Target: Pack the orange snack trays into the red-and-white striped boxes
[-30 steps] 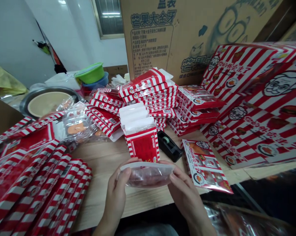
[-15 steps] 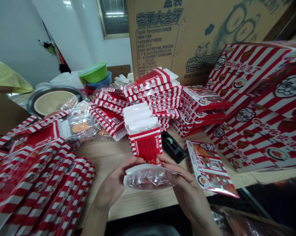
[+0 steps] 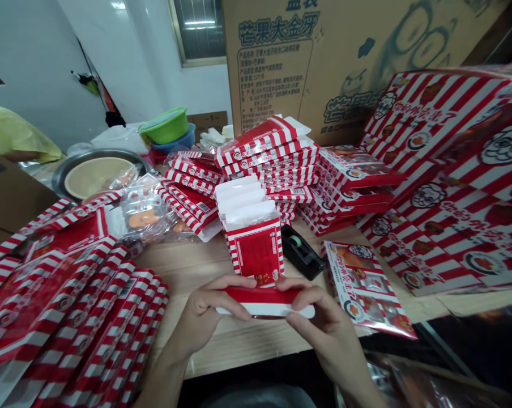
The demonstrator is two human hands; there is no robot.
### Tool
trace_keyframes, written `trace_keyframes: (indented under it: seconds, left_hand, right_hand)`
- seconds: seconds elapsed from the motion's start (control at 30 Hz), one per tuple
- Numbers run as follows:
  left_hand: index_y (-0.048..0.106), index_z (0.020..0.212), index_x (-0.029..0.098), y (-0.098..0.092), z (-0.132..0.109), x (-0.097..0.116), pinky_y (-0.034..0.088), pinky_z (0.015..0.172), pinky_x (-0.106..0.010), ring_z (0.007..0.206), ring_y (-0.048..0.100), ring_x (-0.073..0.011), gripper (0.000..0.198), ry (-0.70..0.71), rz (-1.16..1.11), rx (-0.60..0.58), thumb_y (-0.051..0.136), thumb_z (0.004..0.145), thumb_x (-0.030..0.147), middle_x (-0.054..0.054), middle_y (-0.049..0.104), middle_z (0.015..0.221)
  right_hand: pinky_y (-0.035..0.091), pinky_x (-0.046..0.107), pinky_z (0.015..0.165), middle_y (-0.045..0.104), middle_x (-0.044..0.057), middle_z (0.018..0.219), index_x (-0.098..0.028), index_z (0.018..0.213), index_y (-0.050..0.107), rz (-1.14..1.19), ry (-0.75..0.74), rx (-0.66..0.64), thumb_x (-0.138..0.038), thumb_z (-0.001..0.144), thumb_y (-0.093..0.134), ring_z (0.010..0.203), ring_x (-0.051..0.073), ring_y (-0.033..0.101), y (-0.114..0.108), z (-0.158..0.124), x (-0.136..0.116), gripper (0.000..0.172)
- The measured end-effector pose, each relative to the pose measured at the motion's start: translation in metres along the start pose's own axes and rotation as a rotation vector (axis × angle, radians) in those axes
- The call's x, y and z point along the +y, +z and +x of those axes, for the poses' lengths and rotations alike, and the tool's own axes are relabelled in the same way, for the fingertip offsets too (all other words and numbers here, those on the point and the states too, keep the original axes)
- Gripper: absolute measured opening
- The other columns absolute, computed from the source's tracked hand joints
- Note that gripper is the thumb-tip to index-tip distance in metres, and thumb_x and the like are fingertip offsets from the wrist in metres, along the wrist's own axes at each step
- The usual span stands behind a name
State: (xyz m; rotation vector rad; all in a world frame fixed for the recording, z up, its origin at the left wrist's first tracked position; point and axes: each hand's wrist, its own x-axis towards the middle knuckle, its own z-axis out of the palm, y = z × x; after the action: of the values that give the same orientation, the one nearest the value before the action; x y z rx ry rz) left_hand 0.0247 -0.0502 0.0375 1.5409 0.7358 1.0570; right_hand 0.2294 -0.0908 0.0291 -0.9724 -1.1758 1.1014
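A thin red-and-white packet (image 3: pixel 262 301) is pinched at its ends by the left hand (image 3: pixel 207 311) and right hand (image 3: pixel 319 320), at lower centre over the worktop (image 3: pixel 222 345); it seems light, best held by its edges.

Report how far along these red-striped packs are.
Done, it seems: the stacked striped boxes behind the tape dispenser. In hand: the left hand and right hand pinch a red-and-white packet. Left: the clear-wrapped packets near the bowl still lie loose, and white tops show above the upright red carton.
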Motion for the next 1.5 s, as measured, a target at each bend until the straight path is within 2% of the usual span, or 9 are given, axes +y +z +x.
trace_keyframes:
  seconds: [0.23, 0.4, 0.67, 0.93, 1.0, 1.13, 1.27, 1.4, 1.5]
  left_hand:
    - [0.067, 0.101, 0.024, -0.009, -0.007, -0.002, 0.047, 0.092, -0.037, 0.111, 0.057, -0.0222, 0.019, 0.084, 0.147, -0.208, 0.06, 0.083, 0.026, -0.008, 0.06, 0.119]
    - [0.064, 0.107, 0.03, -0.014, -0.007, -0.001, 0.051, 0.085, -0.025, 0.099, 0.062, -0.0126, 0.031, 0.144, 0.296, -0.126, 0.053, 0.086, 0.009, -0.003, 0.067, 0.106]
    - [0.062, 0.113, 0.031, -0.025, -0.006, -0.002, 0.051, 0.091, -0.032, 0.109, 0.06, -0.0171, 0.034, 0.208, 0.484, -0.238, 0.062, 0.081, 0.02, -0.005, 0.062, 0.121]
    - [0.062, 0.111, 0.029, -0.013, -0.016, -0.013, 0.05, 0.087, -0.023, 0.105, 0.059, -0.0122, 0.036, 0.286, 0.541, -0.097, 0.054, 0.085, 0.005, -0.005, 0.06, 0.115]
    - [0.063, 0.107, 0.028, -0.007, -0.018, -0.016, 0.051, 0.081, -0.019, 0.099, 0.062, -0.0104, 0.035, 0.305, 0.491, -0.032, 0.053, 0.084, 0.004, -0.004, 0.061, 0.109]
    - [0.065, 0.101, 0.025, 0.005, -0.017, -0.016, 0.051, 0.074, -0.014, 0.09, 0.063, -0.0083, 0.03, 0.353, 0.513, 0.119, 0.054, 0.083, 0.003, -0.002, 0.064, 0.097]
    - [0.066, 0.097, 0.023, 0.014, -0.015, -0.014, 0.05, 0.075, -0.013, 0.087, 0.063, -0.0079, 0.026, 0.376, 0.559, 0.186, 0.055, 0.082, 0.004, -0.001, 0.065, 0.093]
    - [0.067, 0.095, 0.023, 0.015, -0.015, -0.014, 0.051, 0.075, -0.015, 0.086, 0.064, -0.009, 0.024, 0.363, 0.575, 0.204, 0.056, 0.081, 0.006, -0.001, 0.067, 0.092]
    - [0.067, 0.095, 0.024, 0.014, -0.016, -0.016, 0.052, 0.076, -0.017, 0.087, 0.064, -0.0101, 0.024, 0.343, 0.58, 0.207, 0.055, 0.082, 0.007, -0.001, 0.067, 0.092]
  right_hand:
    - [0.052, 0.028, 0.083, 0.068, 0.004, 0.097, -0.026, 0.088, 0.068, -0.19, -0.162, -0.047, -0.014, 0.081, 0.064, 0.096, 0.018, 0.063, -0.003, 0.0, 0.001, 0.014]
    - [0.053, 0.03, 0.083, 0.069, 0.003, 0.097, -0.027, 0.087, 0.07, -0.147, -0.184, -0.197, -0.018, 0.081, 0.067, 0.092, 0.017, 0.065, -0.015, 0.009, 0.003, 0.011]
    - [0.047, 0.035, 0.093, 0.061, 0.004, 0.116, -0.031, 0.099, 0.067, -0.303, -0.253, -0.409, -0.018, 0.084, 0.063, 0.111, 0.019, 0.056, -0.033, 0.017, 0.011, 0.02]
    - [0.02, 0.049, 0.111, 0.049, 0.002, 0.134, -0.035, 0.109, 0.063, -0.425, -0.339, -0.333, -0.014, 0.089, 0.053, 0.127, 0.022, 0.042, -0.028, -0.002, 0.022, 0.03]
    - [0.027, 0.051, 0.108, 0.046, 0.004, 0.138, -0.033, 0.113, 0.061, -0.321, -0.288, -0.229, -0.025, 0.091, 0.051, 0.127, 0.025, 0.043, -0.033, -0.01, 0.035, 0.026]
    - [0.052, 0.045, 0.085, 0.065, 0.012, 0.113, -0.024, 0.108, 0.063, -0.267, 0.06, 0.223, -0.047, 0.088, 0.047, 0.096, 0.026, 0.065, -0.07, -0.028, 0.074, 0.035]
    - [0.048, 0.051, 0.086, 0.07, 0.013, 0.085, -0.021, 0.075, 0.068, -0.625, 0.27, 0.392, -0.062, 0.065, 0.061, 0.086, 0.033, 0.065, -0.124, -0.037, 0.097, 0.044]
    - [0.053, 0.044, 0.074, 0.065, 0.017, 0.101, -0.019, 0.085, 0.065, -0.614, 0.267, 0.424, -0.067, 0.068, 0.05, 0.087, 0.031, 0.063, -0.148, -0.008, 0.093, 0.054]
    - [0.051, 0.031, 0.052, 0.067, 0.011, 0.097, -0.019, 0.095, 0.065, -0.524, 0.312, 0.288, -0.062, 0.076, 0.044, 0.067, 0.021, 0.064, -0.145, 0.037, 0.088, 0.051]
